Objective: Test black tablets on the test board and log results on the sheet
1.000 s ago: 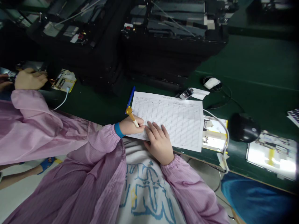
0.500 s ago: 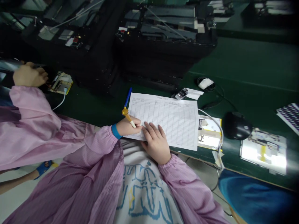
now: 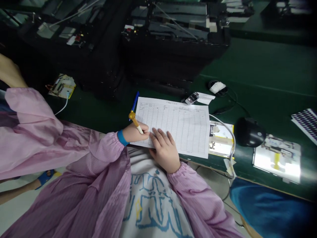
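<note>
My left hand, with a blue band at the wrist, is closed around a pen that has a round yellow-brown topper and a pale lower part. Its tip is hidden by my fingers, low on the left side of a printed table sheet. Flat on the same paper lies my right hand, fingers stretched out just right of the pen hand. Beyond the sheet's upper left corner rests a blue pen. A small device with a dark display sits at the top edge of the paper.
Black stacks of flat panels stand behind the sheet. On the right are a lit panel, a black rounded device and a white cable. A co-worker's pink sleeve reaches in at left, near a small cabled unit.
The co-worker's hand at left has pulled away from the small cabled unit. My view has shifted slightly. Both my hands keep their places on the sheet, the pen still in the left.
</note>
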The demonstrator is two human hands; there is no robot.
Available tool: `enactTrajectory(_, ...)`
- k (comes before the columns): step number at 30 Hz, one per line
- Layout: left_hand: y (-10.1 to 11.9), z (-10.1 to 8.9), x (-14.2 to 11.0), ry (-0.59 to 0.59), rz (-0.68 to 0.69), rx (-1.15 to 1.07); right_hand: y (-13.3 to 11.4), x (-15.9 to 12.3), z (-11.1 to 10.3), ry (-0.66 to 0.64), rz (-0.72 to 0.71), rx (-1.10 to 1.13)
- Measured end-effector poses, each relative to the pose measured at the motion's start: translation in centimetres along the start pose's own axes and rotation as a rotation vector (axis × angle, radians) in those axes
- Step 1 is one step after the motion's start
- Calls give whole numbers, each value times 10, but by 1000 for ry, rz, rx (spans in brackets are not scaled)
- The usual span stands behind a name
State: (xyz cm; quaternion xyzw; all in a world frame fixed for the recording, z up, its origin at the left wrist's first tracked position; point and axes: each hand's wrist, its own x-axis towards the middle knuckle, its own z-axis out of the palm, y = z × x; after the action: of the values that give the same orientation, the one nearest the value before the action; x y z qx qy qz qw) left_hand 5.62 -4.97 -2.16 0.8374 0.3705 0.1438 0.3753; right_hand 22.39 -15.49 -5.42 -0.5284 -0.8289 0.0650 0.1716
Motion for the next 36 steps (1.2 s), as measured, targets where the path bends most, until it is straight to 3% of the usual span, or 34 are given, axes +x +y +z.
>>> enactTrajectory(27,3,0,0,-35,39,46,-1,0,-1,6,-3,-19)
enactTrajectory(36,-3,-3,-3,18,19,-98,-1,0,0,1,-2,-6)
